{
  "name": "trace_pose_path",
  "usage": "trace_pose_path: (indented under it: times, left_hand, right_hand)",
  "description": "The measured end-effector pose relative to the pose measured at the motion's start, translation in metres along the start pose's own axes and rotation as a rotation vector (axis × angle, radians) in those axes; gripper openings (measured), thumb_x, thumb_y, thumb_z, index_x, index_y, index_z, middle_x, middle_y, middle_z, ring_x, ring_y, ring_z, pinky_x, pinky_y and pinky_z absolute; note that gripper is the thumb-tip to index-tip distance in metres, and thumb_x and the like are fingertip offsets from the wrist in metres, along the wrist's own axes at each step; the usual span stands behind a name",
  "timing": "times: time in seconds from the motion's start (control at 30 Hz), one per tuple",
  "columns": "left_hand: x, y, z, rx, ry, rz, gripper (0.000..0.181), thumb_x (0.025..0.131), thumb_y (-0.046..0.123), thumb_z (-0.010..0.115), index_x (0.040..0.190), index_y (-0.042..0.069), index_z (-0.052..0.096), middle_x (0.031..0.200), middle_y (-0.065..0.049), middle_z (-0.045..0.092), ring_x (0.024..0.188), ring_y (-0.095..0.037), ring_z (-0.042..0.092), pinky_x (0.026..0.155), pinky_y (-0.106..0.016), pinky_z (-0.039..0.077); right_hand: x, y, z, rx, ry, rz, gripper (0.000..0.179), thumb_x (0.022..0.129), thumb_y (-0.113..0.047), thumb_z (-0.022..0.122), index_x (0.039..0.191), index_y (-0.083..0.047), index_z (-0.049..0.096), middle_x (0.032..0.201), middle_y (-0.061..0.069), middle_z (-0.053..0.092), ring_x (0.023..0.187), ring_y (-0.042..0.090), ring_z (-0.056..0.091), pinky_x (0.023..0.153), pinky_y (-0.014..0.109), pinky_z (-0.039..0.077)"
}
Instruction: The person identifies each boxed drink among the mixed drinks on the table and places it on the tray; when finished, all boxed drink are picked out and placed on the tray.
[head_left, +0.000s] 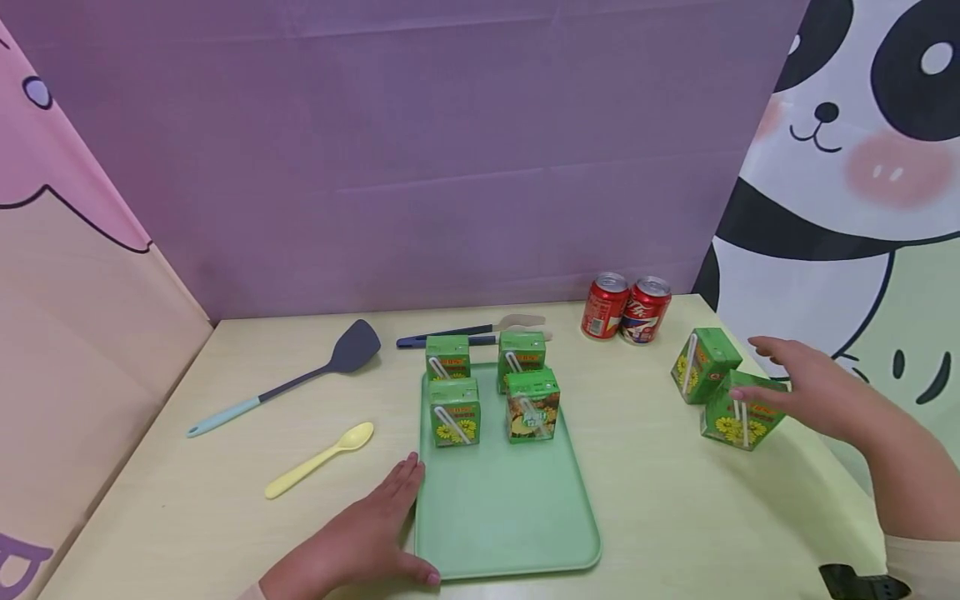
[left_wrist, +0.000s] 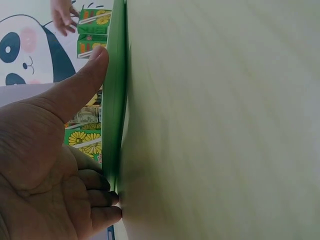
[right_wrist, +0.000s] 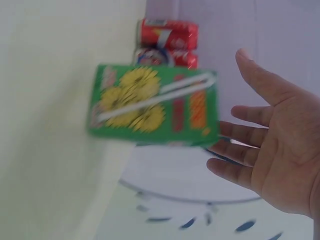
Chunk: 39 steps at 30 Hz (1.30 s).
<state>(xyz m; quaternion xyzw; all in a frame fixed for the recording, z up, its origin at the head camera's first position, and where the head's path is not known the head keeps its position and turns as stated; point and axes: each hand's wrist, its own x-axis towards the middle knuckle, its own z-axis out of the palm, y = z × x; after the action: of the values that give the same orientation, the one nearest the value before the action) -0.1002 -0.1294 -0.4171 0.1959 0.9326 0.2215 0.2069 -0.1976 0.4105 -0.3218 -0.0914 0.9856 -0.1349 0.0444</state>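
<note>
A light green tray (head_left: pixel 510 517) lies on the table, bearing several green drink cartons (head_left: pixel 454 414) with straws on their fronts. Against its left edge rests my left hand (head_left: pixel 367 533), fingers straight and thumb at the near corner. At the right of the table two more drink cartons stand side by side, a farther one (head_left: pixel 716 354) and a nearer one (head_left: pixel 731 429). My right hand (head_left: pixel 817 387) is by the nearer carton, thumb in front of it and fingers spread. In the right wrist view, the palm faces this carton (right_wrist: pixel 155 105) and the fingers are not curled round it.
Two red cans (head_left: pixel 605 308) stand at the back right. Left of the tray lie a dark spatula (head_left: pixel 354 346) with a light blue handle and a yellow spoon (head_left: pixel 322 458). Behind the tray are two long utensils with dark handles (head_left: pixel 420 341). A purple cloth (head_left: pixel 480 167) hangs behind the table.
</note>
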Motion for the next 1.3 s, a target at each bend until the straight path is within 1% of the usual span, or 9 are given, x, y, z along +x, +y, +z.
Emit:
trace_pose_path:
  times: [0.17,0.27,0.37,0.5,0.63,0.8,0.97,1.17,1.3]
  left_hand:
    - [-0.002,0.001,0.001,-0.008,0.002,-0.010,0.133,0.062,0.076,0.074,0.158,0.006,0.014,0.166,-0.010,0.006,0.152,-0.029,0.011,0.115,-0.054,0.030]
    - [-0.003,0.000,0.002,-0.008,0.006,-0.011,0.132,0.062,0.076,0.073,0.158,0.006,0.014,0.166,-0.009,0.005,0.152,-0.028,0.011,0.116,-0.054,0.029]
    - [-0.003,-0.001,0.004,-0.002,0.010,-0.008,0.132,0.062,0.077,0.072,0.158,0.007,0.013,0.166,-0.008,0.005,0.152,-0.028,0.011,0.115,-0.054,0.029]
    - [-0.004,-0.001,0.005,0.010,0.013,-0.002,0.131,0.064,0.076,0.072,0.158,0.007,0.012,0.167,-0.007,0.004,0.153,-0.028,0.010,0.116,-0.053,0.029]
    - [-0.005,0.001,0.004,0.012,0.010,0.000,0.131,0.065,0.075,0.072,0.158,0.007,0.012,0.167,-0.007,0.003,0.153,-0.028,0.009,0.116,-0.054,0.028]
    - [-0.005,0.002,0.002,0.013,0.001,-0.005,0.130,0.065,0.075,0.072,0.158,0.007,0.012,0.167,-0.008,0.004,0.153,-0.028,0.009,0.116,-0.054,0.027]
    - [-0.004,0.002,0.003,0.011,-0.002,-0.006,0.130,0.065,0.075,0.072,0.158,0.007,0.012,0.167,-0.008,0.004,0.153,-0.028,0.009,0.117,-0.054,0.027]
    - [-0.004,0.000,0.003,0.013,0.000,-0.002,0.130,0.065,0.075,0.072,0.158,0.007,0.012,0.167,-0.007,0.004,0.153,-0.027,0.009,0.117,-0.053,0.028]
    - [-0.003,0.000,0.003,0.009,-0.005,-0.007,0.130,0.065,0.076,0.072,0.158,0.007,0.012,0.167,-0.007,0.003,0.153,-0.027,0.009,0.117,-0.053,0.028]
  right_hand:
    - [-0.005,0.021,0.015,0.048,-0.029,0.017,0.092,0.087,-0.050,0.070,0.140,0.017,0.033,0.128,0.039,0.049,0.112,0.052,0.050,0.085,0.067,0.045]
    - [-0.006,0.028,0.023,0.059,-0.037,0.018,0.085,0.087,-0.048,0.071,0.137,0.014,0.039,0.118,0.031,0.059,0.102,0.043,0.058,0.079,0.058,0.050]
    - [-0.006,0.031,0.029,0.056,-0.051,0.044,0.080,0.087,-0.050,0.069,0.134,0.009,0.043,0.108,0.019,0.065,0.093,0.033,0.061,0.074,0.050,0.052]
    - [-0.006,0.031,0.032,0.045,-0.047,0.063,0.075,0.088,-0.052,0.068,0.129,0.007,0.046,0.097,0.010,0.067,0.085,0.026,0.060,0.068,0.043,0.050]
    - [-0.007,0.027,0.031,0.026,-0.049,0.081,0.074,0.087,-0.055,0.067,0.124,0.007,0.048,0.091,0.007,0.065,0.079,0.023,0.056,0.063,0.036,0.045]
    - [-0.007,0.019,0.033,0.003,-0.040,0.079,0.073,0.086,-0.058,0.066,0.121,0.004,0.052,0.087,0.004,0.064,0.076,0.021,0.054,0.061,0.032,0.043]
    - [-0.006,0.003,0.036,0.006,-0.018,0.035,0.070,0.085,-0.059,0.067,0.120,0.001,0.055,0.092,0.005,0.067,0.076,0.018,0.056,0.060,0.032,0.044]
    - [-0.006,-0.026,0.035,0.014,0.017,-0.023,0.066,0.085,-0.057,0.068,0.122,-0.003,0.058,0.099,0.009,0.069,0.081,0.019,0.060,0.062,0.033,0.046]
    - [-0.008,-0.048,0.035,0.017,0.029,-0.064,0.061,0.085,-0.057,0.069,0.114,-0.005,0.059,0.090,0.001,0.067,0.077,0.015,0.057,0.062,0.031,0.045]
